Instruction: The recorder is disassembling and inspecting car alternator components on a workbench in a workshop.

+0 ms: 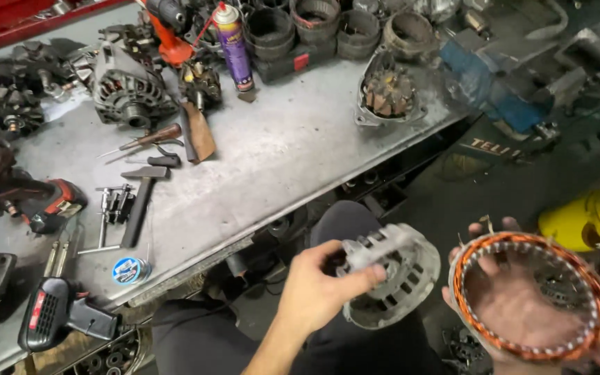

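While we are sitting close under the bench edge, our left hand is gripping a grey slotted alternator housing over our lap, fingers curled around its rim and thumb pressing across the top, so the grasp is firm. Just beside it, our right hand is lying open and flat, fingers spread, cradling a stator ring wound with orange copper wire; the ring is resting on the palm and the fingertips are showing past its far edge. The two parts are sitting near each other but not touching.

Further out, we are looking at a scratched metal workbench running across the view. Near its front edge a black power tool is lying beside a small round blue tin, and a hammer is resting just beyond them. A red and black cordless driver is lying to the left. Deeper in, a whole alternator is standing near a purple spray can, which is upright, and an opened housing with a rotor is sitting toward the right corner. Dark ring-shaped parts are stacking up along the back. Off the bench, a blue vise and a yellow container are standing to the right.
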